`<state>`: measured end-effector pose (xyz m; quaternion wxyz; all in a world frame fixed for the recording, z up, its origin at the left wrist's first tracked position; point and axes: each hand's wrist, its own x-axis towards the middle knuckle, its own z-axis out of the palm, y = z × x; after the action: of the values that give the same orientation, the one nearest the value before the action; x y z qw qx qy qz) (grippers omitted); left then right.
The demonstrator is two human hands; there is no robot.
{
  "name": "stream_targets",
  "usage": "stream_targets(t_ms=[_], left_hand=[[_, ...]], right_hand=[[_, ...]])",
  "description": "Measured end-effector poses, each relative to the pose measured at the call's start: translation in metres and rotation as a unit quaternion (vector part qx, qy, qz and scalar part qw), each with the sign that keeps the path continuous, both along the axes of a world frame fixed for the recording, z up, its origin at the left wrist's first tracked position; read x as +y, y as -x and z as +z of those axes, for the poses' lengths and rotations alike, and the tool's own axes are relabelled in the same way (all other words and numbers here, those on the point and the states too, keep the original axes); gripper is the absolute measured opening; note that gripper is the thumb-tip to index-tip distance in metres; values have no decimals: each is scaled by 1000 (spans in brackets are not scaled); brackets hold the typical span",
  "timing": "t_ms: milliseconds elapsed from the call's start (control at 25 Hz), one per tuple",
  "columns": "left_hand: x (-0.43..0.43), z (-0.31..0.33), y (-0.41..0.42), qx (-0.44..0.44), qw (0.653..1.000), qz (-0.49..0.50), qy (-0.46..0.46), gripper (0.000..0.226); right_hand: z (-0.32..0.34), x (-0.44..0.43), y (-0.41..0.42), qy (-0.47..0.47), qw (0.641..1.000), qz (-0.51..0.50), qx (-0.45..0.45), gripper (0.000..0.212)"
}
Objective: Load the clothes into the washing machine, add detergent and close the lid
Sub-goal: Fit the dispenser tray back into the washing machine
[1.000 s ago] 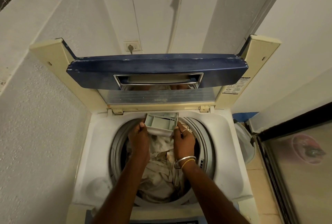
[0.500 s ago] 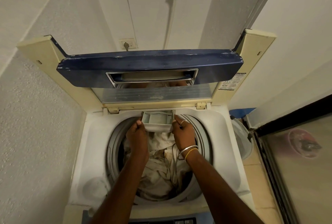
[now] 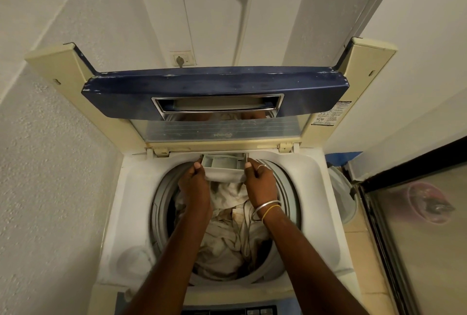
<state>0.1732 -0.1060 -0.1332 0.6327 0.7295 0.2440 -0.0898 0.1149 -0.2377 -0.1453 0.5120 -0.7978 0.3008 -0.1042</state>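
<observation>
Pale grey plastic, the compartmented detergent drawer [image 3: 223, 165] is pinched at both front corners between the curled fingers and thumbs of the left hand [image 3: 194, 182] and right hand [image 3: 260, 182]. This grip is seemingly meant to guide it level into its slot behind the round grey drum [image 3: 285, 188]. Crumpled off-white clothes [image 3: 227, 228] are heaped inside that drum.

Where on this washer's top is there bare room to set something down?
Bare on the white top deck: right strip between grey drum ring and edge; left strip behind the round recess. Crowded: back rim, left hand and right hand gripping the grey detergent drawer; inside the ring, pale clothes.
</observation>
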Motion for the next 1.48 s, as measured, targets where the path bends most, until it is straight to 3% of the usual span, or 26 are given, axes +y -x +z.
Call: stream_targets(t_ms=[400,560,920,1120,1360,1480], left_hand=[[-1,-4,-2,-34,999,5,7,33],[-2,-12,0,-31,999,2,18,31],[0,-15,-1,5,991,12,129,25],[-7,-15,-12,69,975,63,201,9],[-17,-11,-16,91,962,90,243,24],[-18,-17,-17,96,959,96,251,31]], right_hand=[[-5,-1,1,48,999,-13,-9,25],[-2,-1,-6,22,999,-39,-24,24],[-9,7,-11,-13,991,-117,-56,8],[-16,5,-22,-85,975,-193,-64,20],[-27,13,-27,-120,966,-212,-84,18],[-26,19,-31,-230,941,-238,-73,23]])
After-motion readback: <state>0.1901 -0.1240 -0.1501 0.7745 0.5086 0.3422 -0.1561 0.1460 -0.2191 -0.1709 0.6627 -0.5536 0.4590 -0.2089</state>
